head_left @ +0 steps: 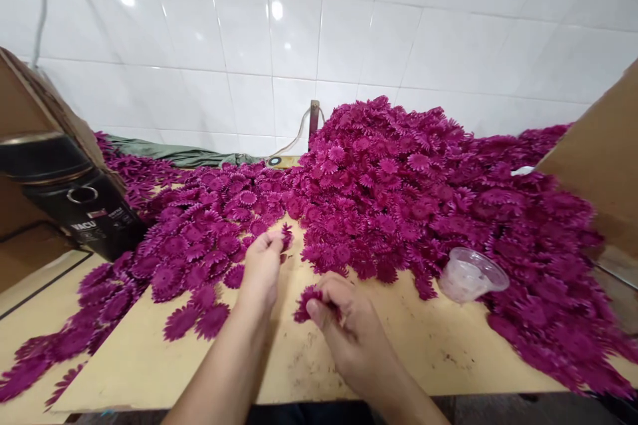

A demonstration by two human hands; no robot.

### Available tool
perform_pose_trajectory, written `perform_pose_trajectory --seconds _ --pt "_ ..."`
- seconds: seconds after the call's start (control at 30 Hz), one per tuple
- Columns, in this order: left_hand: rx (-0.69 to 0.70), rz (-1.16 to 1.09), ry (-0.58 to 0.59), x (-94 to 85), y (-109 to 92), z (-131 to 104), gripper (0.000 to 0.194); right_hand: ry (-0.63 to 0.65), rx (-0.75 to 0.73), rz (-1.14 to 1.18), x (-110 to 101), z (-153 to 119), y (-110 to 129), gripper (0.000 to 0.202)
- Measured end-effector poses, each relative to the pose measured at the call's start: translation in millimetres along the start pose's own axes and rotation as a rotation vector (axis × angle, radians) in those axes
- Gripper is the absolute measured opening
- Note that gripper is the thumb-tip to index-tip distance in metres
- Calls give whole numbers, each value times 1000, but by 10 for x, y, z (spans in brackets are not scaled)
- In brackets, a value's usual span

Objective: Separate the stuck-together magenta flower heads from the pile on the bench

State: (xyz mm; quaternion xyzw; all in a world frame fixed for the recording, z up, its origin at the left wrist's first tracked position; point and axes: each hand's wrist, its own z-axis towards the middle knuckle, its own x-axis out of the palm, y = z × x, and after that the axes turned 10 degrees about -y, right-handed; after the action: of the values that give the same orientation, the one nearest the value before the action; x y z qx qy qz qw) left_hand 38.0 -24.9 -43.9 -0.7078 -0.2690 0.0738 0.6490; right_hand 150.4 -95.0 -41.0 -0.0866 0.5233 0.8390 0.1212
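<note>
Near the middle of the board, my left hand (264, 264) pinches a small magenta flower piece (286, 237) between thumb and fingertips. Lower and to the right, my right hand (346, 325) has its thumb and curled fingers closed on another magenta flower piece (306, 303). The two hands are apart. A large heap of magenta flower pieces (389, 179) rises behind them and to the right, and a flatter spread (184, 246) lies to the left. Beside the heap, right of my right hand, a clear plastic cup (468, 275) with whitish contents sits tilted.
A black flask (84, 199) leans at the left by a cardboard box (30, 99). Another cardboard piece (603, 166) stands at the right. Green cloth (184, 154) lies along the tiled wall (294, 33). Dark specks mark the wooden board (399, 352).
</note>
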Motion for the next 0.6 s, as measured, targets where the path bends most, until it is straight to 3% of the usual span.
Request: perform_pose_trajectory --seconds 0.07,0.13,0.23,0.27,0.33,0.43,0.53,0.6 --pt "-36 -7 30 -43 -49 19 7 8 16 -54 -85 49 -37 20" --pt "-136 -31 118 -56 -72 -31 4 -99 133 -107 -208 178 -142 10" --pt "-316 -86 208 -36 -50 -168 4 -392 186 -183 -366 365 -283 40" --pt "-347 -95 224 -29 -32 -213 5 -423 157 -201 -385 394 -301 47" --pt "-369 -106 273 -25 8 -288 5 -323 100 -199 -358 399 -293 49" --pt "-356 -125 388 -54 48 -358 15 -71 98 -150 -210 354 -246 26" --pt "-268 -92 470 -102 55 -372 30 2 135 -62 -97 332 -227 13" --pt "-194 -58 462 -123 53 -352 32 53 154 25 -84 321 -225 13"
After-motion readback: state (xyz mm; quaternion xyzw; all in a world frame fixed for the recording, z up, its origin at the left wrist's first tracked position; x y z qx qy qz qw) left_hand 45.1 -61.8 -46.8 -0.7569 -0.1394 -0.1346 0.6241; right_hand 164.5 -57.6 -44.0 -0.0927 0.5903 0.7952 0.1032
